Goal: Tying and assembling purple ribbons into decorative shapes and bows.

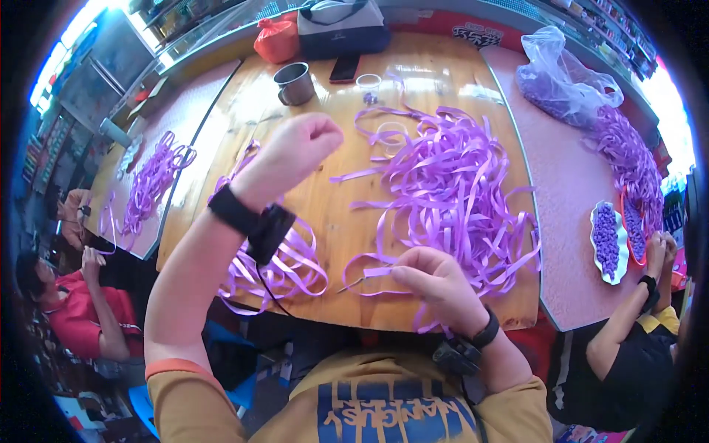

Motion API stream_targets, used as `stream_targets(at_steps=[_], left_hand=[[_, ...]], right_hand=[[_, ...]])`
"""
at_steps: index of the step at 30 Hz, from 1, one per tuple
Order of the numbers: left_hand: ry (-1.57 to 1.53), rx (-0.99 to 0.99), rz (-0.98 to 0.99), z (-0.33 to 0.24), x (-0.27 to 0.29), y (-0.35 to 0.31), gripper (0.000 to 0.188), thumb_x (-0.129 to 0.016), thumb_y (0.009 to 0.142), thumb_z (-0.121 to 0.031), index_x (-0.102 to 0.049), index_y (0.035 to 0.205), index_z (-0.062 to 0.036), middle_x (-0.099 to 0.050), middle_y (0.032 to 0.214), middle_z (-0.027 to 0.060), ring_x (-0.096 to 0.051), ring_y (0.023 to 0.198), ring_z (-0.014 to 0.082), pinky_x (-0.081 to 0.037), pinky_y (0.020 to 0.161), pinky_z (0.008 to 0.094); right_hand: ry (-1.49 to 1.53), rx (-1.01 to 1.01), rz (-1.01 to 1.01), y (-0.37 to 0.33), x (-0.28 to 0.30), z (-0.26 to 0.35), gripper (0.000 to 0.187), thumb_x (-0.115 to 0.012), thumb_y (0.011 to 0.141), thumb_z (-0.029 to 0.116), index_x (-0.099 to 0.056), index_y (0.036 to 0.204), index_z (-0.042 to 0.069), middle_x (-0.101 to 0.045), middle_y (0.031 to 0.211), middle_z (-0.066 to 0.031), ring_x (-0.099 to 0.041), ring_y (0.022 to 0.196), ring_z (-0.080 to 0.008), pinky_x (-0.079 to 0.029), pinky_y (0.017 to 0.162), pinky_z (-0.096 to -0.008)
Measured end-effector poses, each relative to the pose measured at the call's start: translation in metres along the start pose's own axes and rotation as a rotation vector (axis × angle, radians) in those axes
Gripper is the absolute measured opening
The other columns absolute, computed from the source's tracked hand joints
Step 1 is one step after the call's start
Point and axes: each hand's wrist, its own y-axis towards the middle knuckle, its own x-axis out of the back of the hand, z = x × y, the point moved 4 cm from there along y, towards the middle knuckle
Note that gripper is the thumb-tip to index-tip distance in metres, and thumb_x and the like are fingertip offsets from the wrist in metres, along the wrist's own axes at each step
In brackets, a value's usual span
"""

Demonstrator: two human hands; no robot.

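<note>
My right hand [436,279] pinches the end of a purple ribbon [378,272] near the table's front edge. A thin, dark, pointed metal piece [351,286] sticks out to the left beside that ribbon end; how it is held is unclear. Raised over the table's middle, my left hand [312,142] is closed with its fingertips together, and anything in them is too small to make out. A big loose heap of purple ribbons [461,184] lies beyond my right hand. A smaller ribbon pile [299,255] lies below my left forearm, partly hidden by it.
Toward the back stand a metal mug [295,85], a phone [345,69], a small clear cup [368,81], a red bag [276,41] and a dark-and-white bag [343,33]. At right are a plastic bag [561,85] and a scalloped dish [620,255] of purple pieces. People work on both sides.
</note>
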Motion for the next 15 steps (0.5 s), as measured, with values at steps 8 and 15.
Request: stream_targets(at_steps=[8,15], left_hand=[[0.31,-0.028,0.188,0.025,-0.037,0.072,0.025,-0.056,0.082,-0.022,-0.061,0.092,0.0007,-0.062,0.077,0.0088,-0.058,0.072,0.0158,-0.046,0.068,0.0297],[0.285,-0.129,0.203,0.025,-0.069,0.066,0.027,-0.053,0.081,-0.022,-0.062,0.1,-0.0059,-0.058,0.072,0.016,-0.058,0.066,0.0247,-0.044,0.06,0.0352]], right_hand=[[0.194,-0.111,0.042,0.01,0.011,-0.012,0.01,-0.062,0.084,0.015,-0.058,0.088,0.006,-0.052,0.074,0.0064,-0.044,0.064,-0.0004,-0.034,0.056,-0.0158],[0.225,-0.091,0.155,0.009,0.007,-0.013,0.013,-0.062,0.085,0.015,-0.058,0.09,0.004,-0.058,0.087,0.0018,-0.051,0.082,-0.0054,-0.041,0.076,-0.0214]])
